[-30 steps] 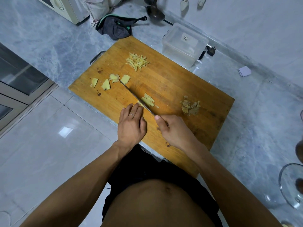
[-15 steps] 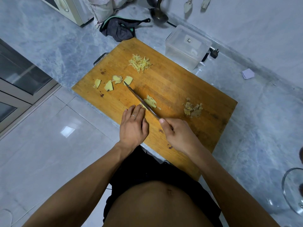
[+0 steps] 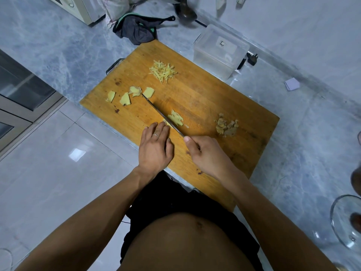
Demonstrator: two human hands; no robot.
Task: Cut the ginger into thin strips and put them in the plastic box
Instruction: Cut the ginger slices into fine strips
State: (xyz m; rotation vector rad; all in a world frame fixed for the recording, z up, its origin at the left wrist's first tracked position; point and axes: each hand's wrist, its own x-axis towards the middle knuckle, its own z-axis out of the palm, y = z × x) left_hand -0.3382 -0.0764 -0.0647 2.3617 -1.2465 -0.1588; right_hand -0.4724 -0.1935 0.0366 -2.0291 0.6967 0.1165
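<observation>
On the wooden cutting board [image 3: 205, 98] my right hand [image 3: 207, 153] grips a knife [image 3: 162, 114] whose blade runs diagonally toward the far left. My left hand [image 3: 156, 147] presses a ginger slice [image 3: 167, 123] down with straight fingertips against the blade's left side. Freshly cut strips [image 3: 176, 119] lie on the blade's right side. A pile of thin ginger strips [image 3: 163, 71] sits near the board's far edge. Several uncut ginger slices [image 3: 134, 92] lie at the board's left. The clear plastic box [image 3: 220, 51] stands beyond the board's far right corner, nothing visible inside it.
Ginger peel scraps [image 3: 226, 126] lie on the board's right part. A dark cloth [image 3: 136, 28] and a ladle [image 3: 185, 12] lie on the marble counter behind. A glass lid [image 3: 345, 222] sits at the right edge. A small white card [image 3: 292, 84] lies right of the box.
The hands and knife stay at the same spot on the board; the cut strips beside the blade look slightly more numerous. The camera view shifted a little.
</observation>
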